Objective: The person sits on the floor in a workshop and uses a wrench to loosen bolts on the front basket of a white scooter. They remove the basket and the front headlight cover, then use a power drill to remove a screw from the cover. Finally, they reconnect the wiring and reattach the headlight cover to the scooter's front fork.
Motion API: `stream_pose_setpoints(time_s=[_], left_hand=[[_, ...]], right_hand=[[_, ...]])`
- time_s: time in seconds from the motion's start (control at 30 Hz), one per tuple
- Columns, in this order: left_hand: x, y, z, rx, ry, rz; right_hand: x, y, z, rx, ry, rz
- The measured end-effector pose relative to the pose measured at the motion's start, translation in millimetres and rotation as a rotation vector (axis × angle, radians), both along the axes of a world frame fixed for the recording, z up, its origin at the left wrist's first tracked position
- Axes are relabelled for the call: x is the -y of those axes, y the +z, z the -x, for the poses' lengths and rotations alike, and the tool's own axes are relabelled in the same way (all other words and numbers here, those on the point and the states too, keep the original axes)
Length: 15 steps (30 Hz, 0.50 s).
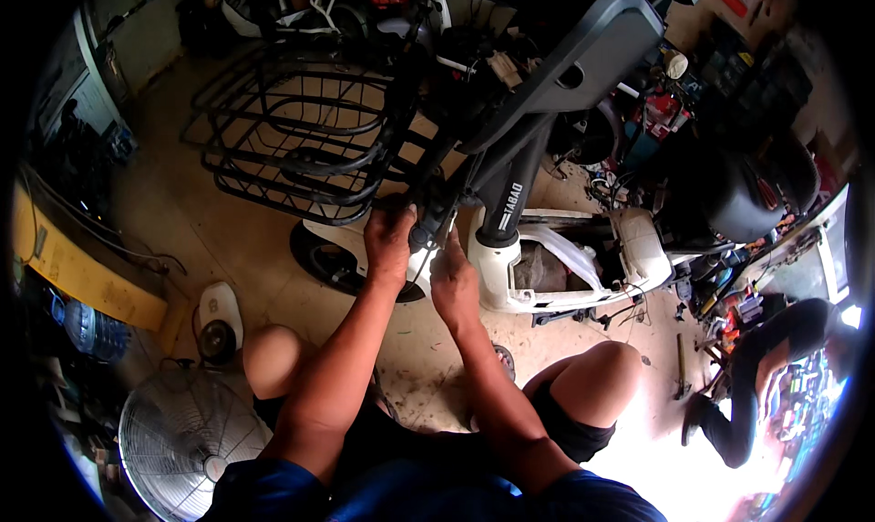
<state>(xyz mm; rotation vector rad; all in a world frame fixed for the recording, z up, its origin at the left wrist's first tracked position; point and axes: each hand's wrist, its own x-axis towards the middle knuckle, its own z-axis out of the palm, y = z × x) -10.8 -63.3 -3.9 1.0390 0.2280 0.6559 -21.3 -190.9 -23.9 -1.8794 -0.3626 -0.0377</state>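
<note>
A partly stripped electric bike with a white body (497, 285) stands before me, its open frame bay showing inside. My left hand (390, 239) is closed at the dark steering column (436, 189), just behind the black wire basket (273, 139). To its right, my right hand (453, 280) is pinched near thin cables at the same column. What lies between the fingers of either hand is too dark and small to make out. A thick black post (518, 185) with pale lettering rises to the right, under a long black panel (583, 62) that tilts upward.
A round floor fan (196, 449) stands at lower left, close to a white part with a black disc (217, 340). A yellow bench (87, 267) runs along the left. Tools and parts clutter the right, where another person (775, 367) bends low. More bikes fill the back.
</note>
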Motion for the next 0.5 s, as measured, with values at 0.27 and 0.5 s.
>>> stream_pose_setpoints(time_s=[0.27,0.5], left_hand=[[-6,-5,0,0.001,-0.035,-0.049],[1,-14,-3,-0.03,-0.031,-0.016]], right_hand=[[18,77,-8,-0.465,0.156,-0.245],[33,56,-13,-0.48,0.113,-0.327]])
